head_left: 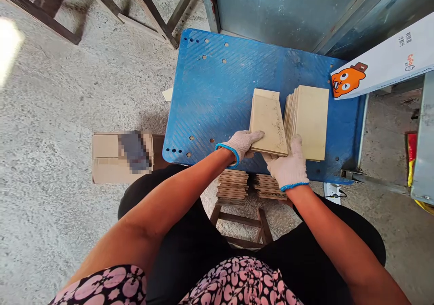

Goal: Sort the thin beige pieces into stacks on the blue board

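2 hands (242,144), 4 board stacks (267,122), 1 blue cart (210,88), 1 cardbd box (108,160), 1 stool (237,219).

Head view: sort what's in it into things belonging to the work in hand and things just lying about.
In the work: left hand, right hand, both on the small board stack; leaning board stack beside it; blue platform; board piles on the stool.
Lying about: cardboard box; white carton with orange cartoon; wooden frames; power strip.

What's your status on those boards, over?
Gloved left hand and right hand both gripping near end of board stack on blue platform. Second board pile leaning close on its right.
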`<control>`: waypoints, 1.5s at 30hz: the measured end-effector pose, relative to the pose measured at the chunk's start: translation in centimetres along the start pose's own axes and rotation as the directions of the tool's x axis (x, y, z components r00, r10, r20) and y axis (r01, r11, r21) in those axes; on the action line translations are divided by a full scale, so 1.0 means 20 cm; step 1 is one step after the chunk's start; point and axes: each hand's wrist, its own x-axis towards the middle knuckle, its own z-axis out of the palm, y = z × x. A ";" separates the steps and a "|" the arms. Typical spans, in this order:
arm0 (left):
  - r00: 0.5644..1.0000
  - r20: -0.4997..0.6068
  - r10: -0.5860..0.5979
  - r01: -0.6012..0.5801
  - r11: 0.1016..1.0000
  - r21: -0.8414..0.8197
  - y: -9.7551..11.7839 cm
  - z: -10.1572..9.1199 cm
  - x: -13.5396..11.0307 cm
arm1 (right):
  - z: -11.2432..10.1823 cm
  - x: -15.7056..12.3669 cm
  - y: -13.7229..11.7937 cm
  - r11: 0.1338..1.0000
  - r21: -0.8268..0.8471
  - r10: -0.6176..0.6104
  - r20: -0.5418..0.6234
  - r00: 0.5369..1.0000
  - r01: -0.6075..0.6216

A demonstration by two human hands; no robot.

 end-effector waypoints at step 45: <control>0.989 0.110 -0.104 0.107 0.994 -0.021 -0.11 0.06 -0.03 | 0.06 -0.07 0.09 0.991 -0.064 0.101 -0.243 0.965 -0.120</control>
